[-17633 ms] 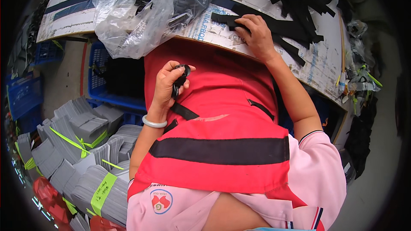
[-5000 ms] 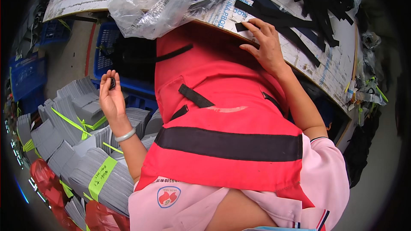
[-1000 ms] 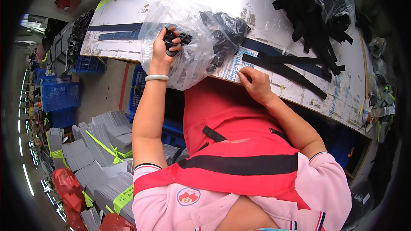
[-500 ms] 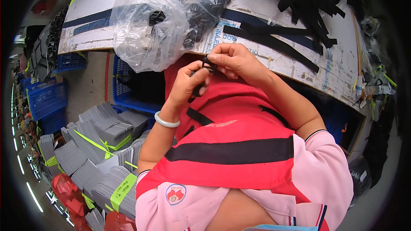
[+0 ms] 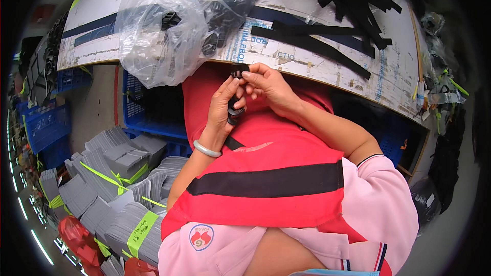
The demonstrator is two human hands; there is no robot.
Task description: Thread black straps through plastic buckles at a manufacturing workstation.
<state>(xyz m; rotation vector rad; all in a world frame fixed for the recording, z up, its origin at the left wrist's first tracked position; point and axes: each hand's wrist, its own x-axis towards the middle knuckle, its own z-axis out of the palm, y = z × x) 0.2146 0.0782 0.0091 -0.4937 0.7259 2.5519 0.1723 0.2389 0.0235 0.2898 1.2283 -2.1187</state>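
At the table's near edge both my hands meet around a small black buckle [image 5: 239,69], which looks like plastic. My left hand [image 5: 223,103] grips its lower side with closed fingers, and a folded black strap [image 5: 234,112] shows within that palm. From the right, my right hand [image 5: 271,87] pinches the buckle between thumb and fingers. How the strap runs into the buckle is hidden by my fingers. Just beyond my left hand, a clear plastic bag [image 5: 153,46] of black pieces droops over the table edge. Black straps [image 5: 317,53] lie flat beyond my right hand.
A pile of black straps [image 5: 353,5] covers the far right of the white worn table [image 5: 291,66]. Below it stands a blue crate [image 5: 148,120]. Stacks of grey sheets [image 5: 97,189] tied with green bands fill the lower left. My red apron [image 5: 271,179] spans my lap.
The buckle has turned, and its broad side now shows above my fingertips. My hands stay together around it. The whole view has shifted slightly, so the table appears further left and higher.
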